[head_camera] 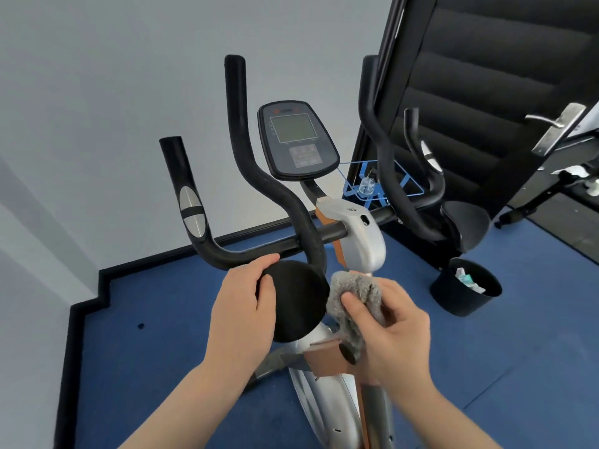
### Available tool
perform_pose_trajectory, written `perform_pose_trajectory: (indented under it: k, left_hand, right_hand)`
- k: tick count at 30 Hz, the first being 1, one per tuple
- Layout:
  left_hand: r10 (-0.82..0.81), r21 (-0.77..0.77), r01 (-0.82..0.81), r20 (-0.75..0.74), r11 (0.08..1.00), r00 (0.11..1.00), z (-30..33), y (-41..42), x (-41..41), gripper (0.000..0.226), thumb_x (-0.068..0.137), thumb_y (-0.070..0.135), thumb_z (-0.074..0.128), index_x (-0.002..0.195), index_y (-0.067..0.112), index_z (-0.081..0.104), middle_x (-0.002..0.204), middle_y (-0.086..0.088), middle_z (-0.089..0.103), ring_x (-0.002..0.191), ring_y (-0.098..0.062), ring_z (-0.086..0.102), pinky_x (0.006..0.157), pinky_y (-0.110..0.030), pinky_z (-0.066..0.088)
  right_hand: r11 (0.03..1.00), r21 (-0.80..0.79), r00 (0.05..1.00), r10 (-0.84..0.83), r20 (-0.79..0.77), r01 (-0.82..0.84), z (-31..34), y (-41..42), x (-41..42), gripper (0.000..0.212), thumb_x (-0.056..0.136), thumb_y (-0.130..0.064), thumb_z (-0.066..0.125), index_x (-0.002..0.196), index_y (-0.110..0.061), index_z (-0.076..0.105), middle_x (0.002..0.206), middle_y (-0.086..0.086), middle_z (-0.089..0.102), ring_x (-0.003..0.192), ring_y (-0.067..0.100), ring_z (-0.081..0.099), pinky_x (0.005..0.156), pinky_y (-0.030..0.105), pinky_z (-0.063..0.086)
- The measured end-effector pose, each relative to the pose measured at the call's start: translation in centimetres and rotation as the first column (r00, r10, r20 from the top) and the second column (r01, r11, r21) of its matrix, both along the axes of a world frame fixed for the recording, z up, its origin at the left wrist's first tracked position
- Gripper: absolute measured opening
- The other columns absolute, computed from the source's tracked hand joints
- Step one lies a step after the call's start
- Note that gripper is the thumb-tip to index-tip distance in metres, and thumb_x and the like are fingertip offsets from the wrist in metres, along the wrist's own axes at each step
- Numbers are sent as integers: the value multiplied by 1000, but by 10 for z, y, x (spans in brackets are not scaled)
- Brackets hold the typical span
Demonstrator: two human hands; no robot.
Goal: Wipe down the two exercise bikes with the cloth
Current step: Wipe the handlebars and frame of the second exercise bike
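The exercise bike point(353, 228) stands right in front of us, silver frame with black handlebars point(291, 215), and the round black pad point(296, 299) at the near end of those bars is our landmark. Our left hand point(241, 319) grips that pad from its left side, fingers curled over the rim. Our right hand point(393, 328) sits just to the right of the pad and pinches the grey cloth point(351, 306), thumb pressed on top of the bunched fabric.

To do this step well, we judge that the left hand should steady the pad while the cloth sweeps across its face and round the edge — firm, overlapping strokes, turning the cloth to a fresh fold as it picks up grime. The foam-like cover looks likely to drag on the fibres, so short passes suit it better than one long pull.

The cloth touches or nearly touches the pad's right rim — we cannot tell which. Beyond the pad rises the console point(298, 139); the other bike is not clearly identifiable from here.
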State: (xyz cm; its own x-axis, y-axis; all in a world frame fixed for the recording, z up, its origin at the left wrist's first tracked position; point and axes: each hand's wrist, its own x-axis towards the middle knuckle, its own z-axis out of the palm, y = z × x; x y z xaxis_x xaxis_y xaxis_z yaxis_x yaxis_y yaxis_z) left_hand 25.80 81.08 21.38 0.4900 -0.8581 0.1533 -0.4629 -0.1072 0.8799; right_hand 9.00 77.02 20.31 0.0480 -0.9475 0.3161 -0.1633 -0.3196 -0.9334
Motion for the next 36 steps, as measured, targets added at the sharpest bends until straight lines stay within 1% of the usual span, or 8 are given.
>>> perform_pose_trajectory:
  k: [4, 9, 14, 19, 24, 27, 33, 36]
  left_hand:
    - [35, -106, -15, 190, 994, 981, 19, -13, 12, 29, 91, 17, 51, 113, 34, 59, 105, 32, 52, 107, 4, 49, 91, -17, 38]
    - [-30, 76, 1, 386, 997, 922, 20, -41, 21, 27, 92, 25, 48, 117, 27, 59, 118, 13, 60, 115, -7, 48, 97, -21, 31]
    - [-60, 177, -15, 410, 984, 910, 16, -46, 21, 29, 94, 28, 44, 118, 25, 60, 117, 9, 63, 109, -13, 55, 93, -27, 39]
    - [-28, 158, -33, 368, 987, 929, 12, -47, 22, 26, 94, 26, 44, 114, 30, 60, 112, 16, 62, 104, -7, 53, 94, -26, 40]
    - [-7, 157, -53, 357, 986, 934, 11, -50, 24, 27, 93, 23, 45, 112, 31, 61, 111, 17, 62, 105, -6, 53, 91, -21, 36]
    - [-6, 171, -56, 342, 984, 940, 12, -50, 22, 28, 93, 23, 44, 113, 30, 62, 113, 16, 62, 107, -6, 52, 90, -20, 35]
    - [-16, 161, -36, 309, 986, 951, 10, -47, 24, 28, 94, 23, 42, 113, 32, 60, 108, 19, 61, 102, -4, 51, 87, -18, 34]
    - [-39, 167, -20, 342, 986, 939, 11, -46, 26, 28, 94, 24, 41, 114, 31, 59, 106, 17, 61, 99, -6, 52, 89, -23, 39]
  right_hand:
    - [994, -102, 990, 20, -142, -35, 4, -43, 15, 22, 77, -8, 76, 98, -17, 74, 95, -2, 67, 92, 7, 63, 78, 11, 46]
    - [943, -262, 923, 96, -372, -204, -9, -68, 33, 39, 74, 0, 77, 109, -14, 71, 103, -2, 63, 97, 3, 57, 87, 7, 42]
    - [954, -203, 904, 121, -409, -220, 20, -116, 50, 23, 79, -21, 75, 102, -18, 73, 98, -4, 68, 91, 6, 60, 83, 17, 46]
    - [962, -173, 938, 150, -313, -212, -7, -58, 12, 31, 75, -11, 78, 103, -21, 72, 101, -9, 67, 98, 1, 62, 83, 11, 47]
    - [931, -254, 891, 131, -434, -261, 5, -95, 44, 33, 73, -10, 80, 104, -17, 73, 99, -4, 64, 91, 6, 59, 81, 18, 48]
    - [922, -282, 884, 113, -454, -263, 20, -118, 72, 29, 74, -15, 78, 103, -17, 73, 97, -3, 62, 88, 7, 57, 79, 15, 44]
    - [916, -274, 897, 166, -409, -294, -1, -78, 19, 30, 75, -13, 80, 104, -16, 73, 98, -3, 65, 92, 6, 61, 80, 14, 48]
    - [902, -308, 864, 122, -489, -302, 4, -89, 28, 31, 72, -14, 82, 102, -14, 74, 94, -1, 64, 86, 4, 58, 77, 10, 45]
